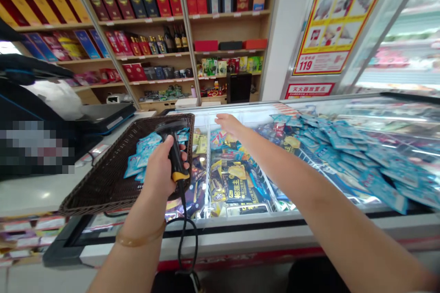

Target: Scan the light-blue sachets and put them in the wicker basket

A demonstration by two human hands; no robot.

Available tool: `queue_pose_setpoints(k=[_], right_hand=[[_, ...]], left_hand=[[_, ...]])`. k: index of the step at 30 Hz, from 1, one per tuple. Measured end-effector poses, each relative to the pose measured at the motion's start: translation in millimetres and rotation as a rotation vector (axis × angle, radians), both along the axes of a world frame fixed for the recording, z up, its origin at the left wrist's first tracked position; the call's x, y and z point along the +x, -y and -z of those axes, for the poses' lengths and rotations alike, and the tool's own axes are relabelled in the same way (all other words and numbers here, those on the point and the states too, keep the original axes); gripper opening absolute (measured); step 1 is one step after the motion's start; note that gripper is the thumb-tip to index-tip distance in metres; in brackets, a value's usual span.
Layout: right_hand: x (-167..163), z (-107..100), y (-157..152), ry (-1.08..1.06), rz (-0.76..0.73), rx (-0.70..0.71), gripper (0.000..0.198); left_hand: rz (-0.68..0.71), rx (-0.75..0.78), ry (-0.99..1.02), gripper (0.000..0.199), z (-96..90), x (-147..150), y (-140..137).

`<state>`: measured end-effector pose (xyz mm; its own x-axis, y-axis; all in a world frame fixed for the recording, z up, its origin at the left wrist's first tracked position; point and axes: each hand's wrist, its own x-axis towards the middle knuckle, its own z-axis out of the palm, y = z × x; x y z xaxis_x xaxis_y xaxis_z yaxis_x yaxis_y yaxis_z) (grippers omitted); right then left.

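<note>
My left hand [161, 162] is wrapped round the grip of a black and yellow barcode scanner [176, 158], its cable hanging down in front of the freezer. Behind and under the scanner lie several blue packets [146, 149] inside a brown woven basket [92, 183]. My right hand [229, 124] is stretched out over the far part of the chest freezer, its fingers extended and nothing visible in them. On the glass to the right, beneath and beyond my right forearm, a large spread of similar blue packets [343, 146] is heaped.
The chest freezer [261, 226] holds bagged frozen goods between white wire dividers [207, 169]. At left stand a counter [30, 194] and a dark machine [27, 100]. Shelves of boxed bottles [137, 2] line the back wall, and a red fire-safety poster [338, 23] hangs at right.
</note>
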<state>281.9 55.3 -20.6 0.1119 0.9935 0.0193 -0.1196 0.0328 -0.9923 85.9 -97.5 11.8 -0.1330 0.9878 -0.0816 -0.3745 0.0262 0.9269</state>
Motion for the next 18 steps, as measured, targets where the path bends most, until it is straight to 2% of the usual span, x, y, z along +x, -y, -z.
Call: queue_pose_setpoints(k=[7, 10, 13, 16, 18], right_hand=[[139.8, 42.2, 34.4, 0.387, 0.302, 0.068, 0.017], [186.5, 62.0, 50.8, 0.504, 0.435, 0.103, 0.023], [213.8, 78.0, 64.5, 0.584, 0.537, 0.056, 0.033], [228.0, 85.5, 70.5, 0.616, 0.551, -0.051, 0.044], [235.0, 86.1, 70.8, 0.626, 0.546, -0.09, 0.043]], left_hand=[[0.16, 0.032, 0.001, 0.032, 9.8, 70.5, -11.9], [0.216, 0.031, -0.001, 0.035, 20.0, 98.0, -19.0], [0.237, 0.034, -0.024, 0.038, 35.2, 119.7, -22.3], [0.25, 0.058, -0.078, 0.04, 52.6, 131.7, -20.3], [0.276, 0.074, -0.113, 0.041, 61.8, 134.2, -17.5]])
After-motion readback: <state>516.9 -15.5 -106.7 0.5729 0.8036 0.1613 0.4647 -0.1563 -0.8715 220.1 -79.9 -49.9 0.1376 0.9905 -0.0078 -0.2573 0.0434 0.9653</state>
